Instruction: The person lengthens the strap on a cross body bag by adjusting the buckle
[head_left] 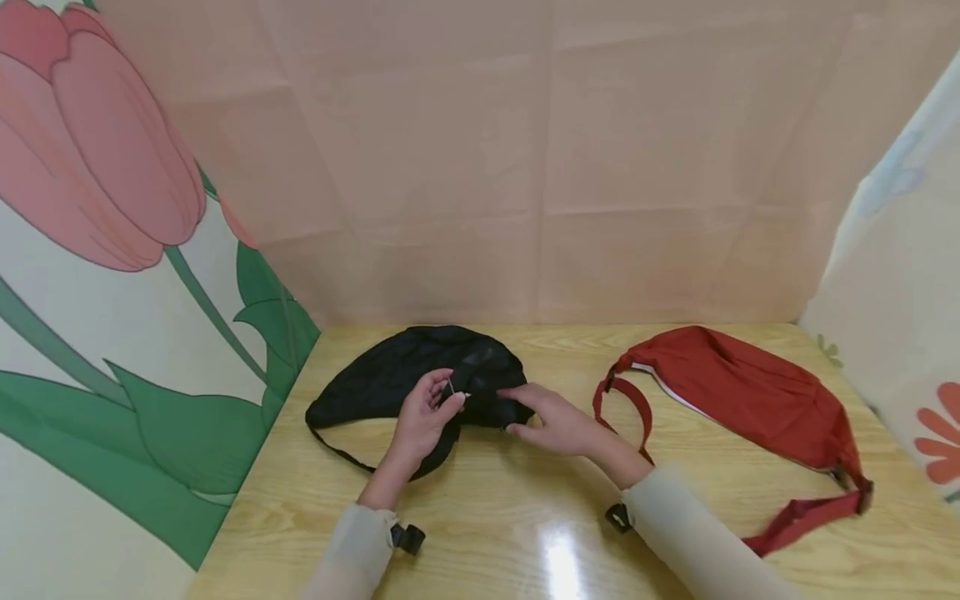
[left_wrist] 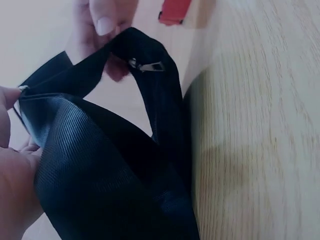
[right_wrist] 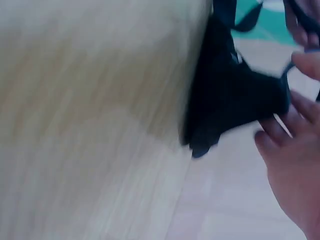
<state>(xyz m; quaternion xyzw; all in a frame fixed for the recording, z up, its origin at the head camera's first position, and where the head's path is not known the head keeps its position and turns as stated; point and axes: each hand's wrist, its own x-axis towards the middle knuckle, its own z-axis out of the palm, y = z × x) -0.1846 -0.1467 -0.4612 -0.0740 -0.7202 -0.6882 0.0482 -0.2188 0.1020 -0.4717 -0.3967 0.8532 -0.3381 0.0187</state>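
Observation:
A black waist bag (head_left: 405, 375) lies on the wooden table, its strap (left_wrist: 75, 145) looping out in front. My left hand (head_left: 423, 417) pinches the strap between thumb and fingertips, where a small light metallic bit shows. At the bag's right end, my right hand (head_left: 558, 421) holds the black fabric edge between thumb and fingers. That same hand (right_wrist: 295, 150) curls round the narrow end in the right wrist view, which is blurred. A silver zipper pull (left_wrist: 151, 66) hangs on the black band in the left wrist view.
To the right lies a red waist bag (head_left: 742, 392) with its red strap (head_left: 806, 521) trailing toward the front. Behind the table (head_left: 510, 533) hangs a pinkish cloth (head_left: 525, 167). Panels printed with flowers stand on both sides.

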